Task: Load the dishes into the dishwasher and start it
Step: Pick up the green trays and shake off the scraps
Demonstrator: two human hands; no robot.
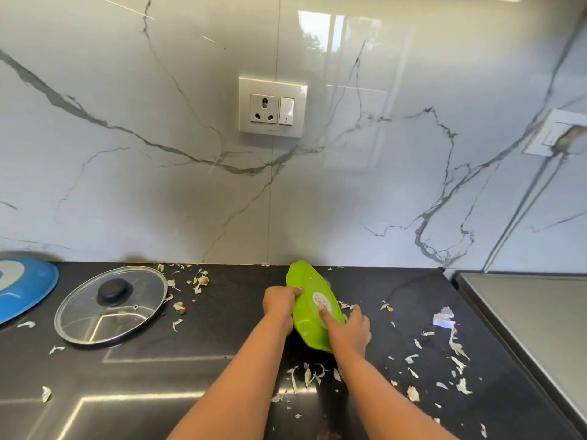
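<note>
A green plastic plate (306, 308) is tilted up on its edge over the black countertop (222, 328), its underside with a round white sticker turned towards me. My left hand (279, 304) grips the plate's left rim. My right hand (351, 328) holds its right side, with the thumb pressed on the underside near the sticker. No dishwasher is in view.
A glass pot lid (111, 304) with a black knob lies at the left, a blue plate (22, 287) beyond it at the frame edge. Garlic peels (457, 347) are scattered over the counter. A steel surface (533, 312) adjoins at the right. A wall socket (272, 106) sits above.
</note>
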